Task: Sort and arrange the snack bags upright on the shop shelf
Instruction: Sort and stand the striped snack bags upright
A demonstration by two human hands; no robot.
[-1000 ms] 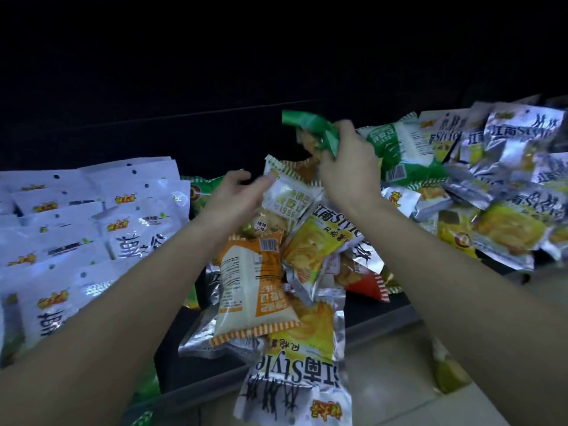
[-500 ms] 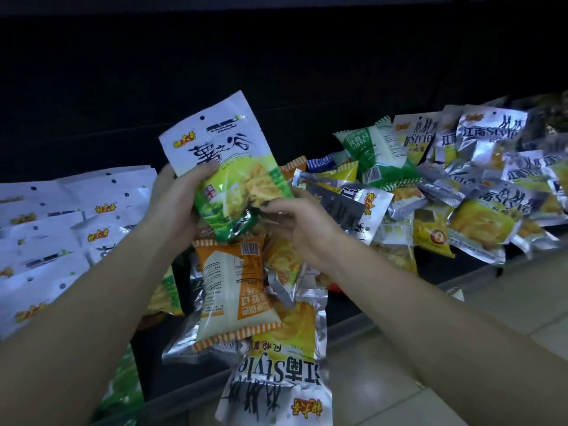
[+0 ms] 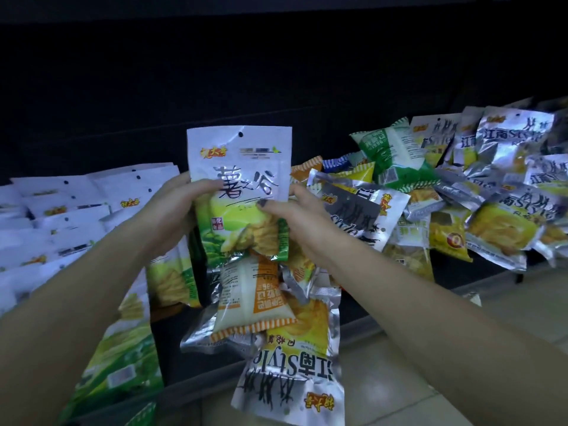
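Snack bags, item by item, left to right. Row of matching white-topped foil bags (image 3: 70,216): already filed upright along the left of the dark shop shelf (image 3: 405,318); this is likely your destination.

White-and-green foil snack bag with black brush lettering (image 3: 242,192): held upright and face-out above the middle of the shelf. Your left hand (image 3: 172,216) grips its left edge, thumb across the front. Your right hand (image 3: 302,216) pinches its right edge with the thumb on the front. Keep it vertical, carry it left and seat its bottom seam behind or beside the last white bag, print forward; pinch lightly, since the contents look brittle.

Orange-and-cream striped pillow bag (image 3: 252,299) and silver-and-yellow foil bag, upside down (image 3: 295,367): hanging over the shelf lip directly below; likely to slide off if brushed, so lift clear of them.

Mixed heap of green, silver and yellow bags (image 3: 445,192): right, unsorted, lying flat and tilted.
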